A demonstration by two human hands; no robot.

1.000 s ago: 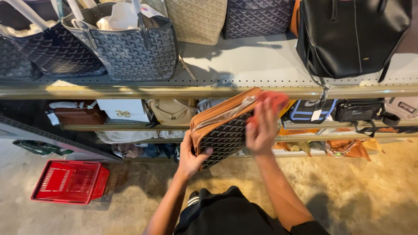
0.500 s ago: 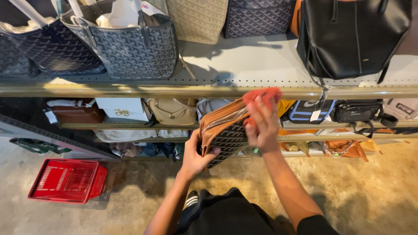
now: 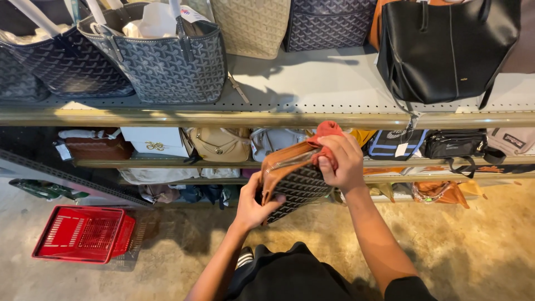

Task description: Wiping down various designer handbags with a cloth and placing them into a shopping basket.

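Left hand (image 3: 253,209) gripped the patterned black pouch with tan leather trim (image 3: 295,178) while right hand (image 3: 341,163) clutched the red cloth (image 3: 324,131)—best wiped firmly, pouch steadied.

We stand in a bag shop: metal shelves (image 3: 312,83) crowded with tagged handbags (image 3: 446,47), and a red shopping basket (image 3: 83,234) on the floor.

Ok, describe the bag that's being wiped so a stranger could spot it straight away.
Start at the long metal shelf of handbags; just below its front edge, the left hand grips a small flat pouch from beneath. The right hand presses a red cloth on its top. Unlike the shelved bags, it is held in mid-air, tan-trimmed with dark patterned sides.
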